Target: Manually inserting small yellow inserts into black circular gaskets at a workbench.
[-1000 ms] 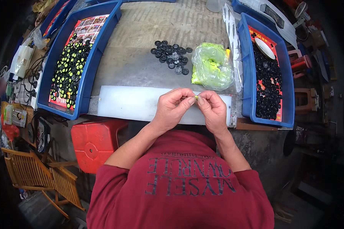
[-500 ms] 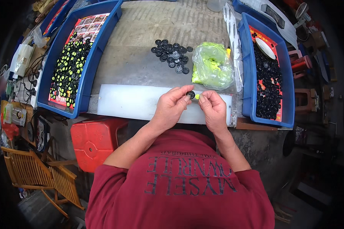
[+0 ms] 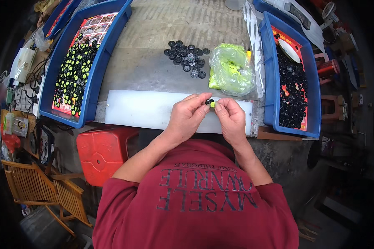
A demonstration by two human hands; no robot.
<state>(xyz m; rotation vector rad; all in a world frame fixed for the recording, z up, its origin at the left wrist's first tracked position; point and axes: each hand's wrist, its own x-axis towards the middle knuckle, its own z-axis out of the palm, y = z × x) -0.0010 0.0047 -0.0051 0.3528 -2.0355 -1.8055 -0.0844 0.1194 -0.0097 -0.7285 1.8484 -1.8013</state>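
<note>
Between thumb and fingers my left hand pinches a small black wheel-like disc. My right hand is closed on a small yellow-green round piece, which touches the disc's face; the fingers hide part of both. They meet above a white board along the table's near edge. Beyond the hands lies a loose pile of black discs. To its right sits a clear plastic bag of yellow-green pieces.
At left, a blue tray holds many black discs with yellow-green centres. The blue tray at right holds plain black discs and a white oval dish. A red stool stands below the table, near a wooden folding chair.
My right hand has moved slightly left, bringing the yellow-green piece from beside the black disc into contact with it. The disc has tilted in my left fingers.
</note>
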